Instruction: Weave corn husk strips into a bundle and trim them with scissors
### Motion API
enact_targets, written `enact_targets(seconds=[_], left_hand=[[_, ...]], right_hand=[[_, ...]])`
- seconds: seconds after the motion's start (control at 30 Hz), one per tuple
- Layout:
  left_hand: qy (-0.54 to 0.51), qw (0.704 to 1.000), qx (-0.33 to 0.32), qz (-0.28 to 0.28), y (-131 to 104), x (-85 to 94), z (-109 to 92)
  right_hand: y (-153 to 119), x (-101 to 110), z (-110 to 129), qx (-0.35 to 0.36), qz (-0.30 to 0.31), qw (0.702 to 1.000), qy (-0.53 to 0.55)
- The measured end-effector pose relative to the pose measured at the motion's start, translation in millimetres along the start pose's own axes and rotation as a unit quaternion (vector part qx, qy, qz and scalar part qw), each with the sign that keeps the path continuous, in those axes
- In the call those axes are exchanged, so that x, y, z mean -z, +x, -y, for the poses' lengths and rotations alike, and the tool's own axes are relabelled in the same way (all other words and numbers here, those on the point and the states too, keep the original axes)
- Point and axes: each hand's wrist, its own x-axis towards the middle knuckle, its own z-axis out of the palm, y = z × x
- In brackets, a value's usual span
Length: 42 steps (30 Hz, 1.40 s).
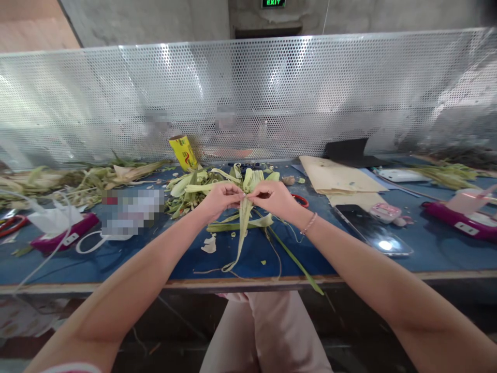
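Note:
Pale green corn husk strips (pixel 244 220) hang from between my two hands above the blue table. My left hand (pixel 224 199) pinches them from the left, thumb and forefinger pressed together. From the right, my right hand (pixel 274 197) pinches the same spot, so the fingertips of both hands nearly meet. Wider husk leaves (pixel 254 178) fan out behind the fingers. One long strip curls down toward the table's front edge. Below the hands lies another flat husk piece (pixel 256 224). Whether a thread is held in the pinch is too small to tell.
A husk pile (pixel 180 194) lies behind my left hand, near a yellow roll (pixel 183 153). Red-handled scissors (pixel 301 201) are partly hidden by my right hand. Rightward are brown paper (pixel 337 173), a phone (pixel 373 228) and a purple power strip (pixel 458 217). A perforated metal screen (pixel 272 93) closes the back.

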Motion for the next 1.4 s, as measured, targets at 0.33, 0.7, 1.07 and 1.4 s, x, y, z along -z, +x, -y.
enact_targets(seconds=[0.33, 0.7, 1.07, 1.4], left_hand=[[0.097, 0.993, -0.062, 0.009, 1, 4.5, 0], [0.213, 0.967, -0.138, -0.002, -5, 2.6, -5], [0.135, 0.982, -0.130, -0.041, 0, 3.3, 3], [0.308, 0.915, -0.258, -0.050, -6, -0.3, 4]], right_hand=[[1, 1, -1, -0.008, -0.008, 0.999, 0.035], [1, -2, -5, -0.121, 0.032, 0.968, 0.217], [2, -1, -3, -0.102, 0.040, 0.967, 0.231], [3, -6, -3, -0.206, 0.075, 0.921, 0.321]])
